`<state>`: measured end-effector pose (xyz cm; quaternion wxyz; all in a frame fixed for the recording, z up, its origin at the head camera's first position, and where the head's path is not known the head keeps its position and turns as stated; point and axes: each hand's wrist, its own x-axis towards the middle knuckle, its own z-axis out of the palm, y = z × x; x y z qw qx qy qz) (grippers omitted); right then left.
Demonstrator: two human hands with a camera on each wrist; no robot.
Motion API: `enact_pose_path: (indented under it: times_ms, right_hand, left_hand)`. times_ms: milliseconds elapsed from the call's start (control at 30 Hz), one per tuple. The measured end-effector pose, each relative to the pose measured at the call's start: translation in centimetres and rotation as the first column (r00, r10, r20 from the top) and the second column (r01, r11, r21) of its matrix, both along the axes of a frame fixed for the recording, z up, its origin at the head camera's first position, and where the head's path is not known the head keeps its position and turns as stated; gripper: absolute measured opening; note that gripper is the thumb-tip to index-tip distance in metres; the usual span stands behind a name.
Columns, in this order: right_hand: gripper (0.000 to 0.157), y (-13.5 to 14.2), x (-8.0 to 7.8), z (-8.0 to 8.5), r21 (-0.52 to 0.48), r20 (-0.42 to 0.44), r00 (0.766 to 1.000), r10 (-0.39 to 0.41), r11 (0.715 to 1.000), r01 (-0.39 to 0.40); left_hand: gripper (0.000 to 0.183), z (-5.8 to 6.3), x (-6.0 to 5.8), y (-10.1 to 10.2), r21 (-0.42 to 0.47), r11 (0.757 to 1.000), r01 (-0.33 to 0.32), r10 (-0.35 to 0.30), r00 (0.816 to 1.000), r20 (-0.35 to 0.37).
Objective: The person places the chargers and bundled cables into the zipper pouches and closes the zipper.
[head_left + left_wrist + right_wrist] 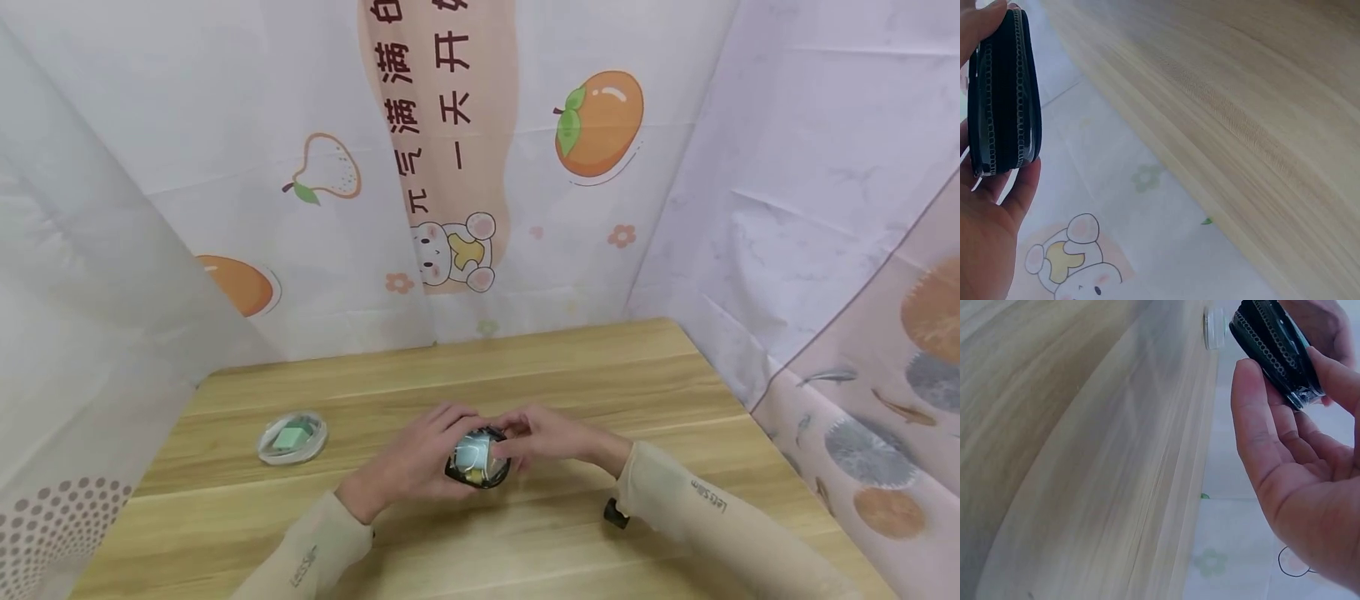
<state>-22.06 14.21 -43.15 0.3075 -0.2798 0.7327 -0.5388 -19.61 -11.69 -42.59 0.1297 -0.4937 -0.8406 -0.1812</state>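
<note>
Between both hands, over the middle of the table, is a small black zip case (472, 457) with a clear front. Light blue and yellow bits show through that front. My left hand (420, 458) grips it from the left, and in the left wrist view the thumb lies at the top of the dark case (1005, 94) with fingers below. From the right, my right hand (551, 435) pinches the case near its edge. The right wrist view shows the thumb on one face, fingers beneath, and rows of looped stitching along the dark side (1275, 353).
A round clear container (313, 450) with a mint-green block inside sits on the wooden table (570, 367) to the left. A printed cloth (525, 300) hangs behind the table's back edge. A small black object (617, 513) shows beside the right sleeve.
</note>
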Motion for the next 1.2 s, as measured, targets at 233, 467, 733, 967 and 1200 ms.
enact_pose_path:
  times_ms: [233, 467, 733, 967, 1200]
  right_hand:
    - [0.049, 0.5, -0.9, 0.5, 0.006, -0.020, 0.998, -0.056, 0.998, 0.056]
    - [0.049, 1.0, -2.0, 0.9, -0.015, -0.045, 0.999, -0.009, 1.000, 0.008]
    - [0.044, 2.4, -2.1, 1.0, 0.037, -0.109, 0.994, 0.023, 0.999, -0.019]
    - [0.042, 3.3, -2.0, 1.4, 0.069, -0.123, 0.992, 0.009, 0.998, -0.001]
    - [0.040, 3.8, -2.2, 1.8, 0.161, -0.275, 0.961, 0.036, 0.987, 0.009]
  left_hand:
    - [0.084, 0.0, -1.4, -0.4, 0.083, 0.995, -0.053, 0.052, 0.999, 0.015]
    - [0.087, 0.3, -2.6, -2.2, 0.120, 0.969, -0.215, 0.212, 0.977, 0.035]
    - [0.086, 0.8, -4.7, -6.9, 0.034, 0.899, -0.436, 0.435, 0.900, 0.034]
    - [0.083, 0.4, -6.0, -11.6, -0.048, 0.808, -0.587, 0.588, 0.800, 0.122]
    - [0.084, -0.7, -7.0, -14.7, -0.089, 0.745, -0.661, 0.664, 0.719, 0.205]
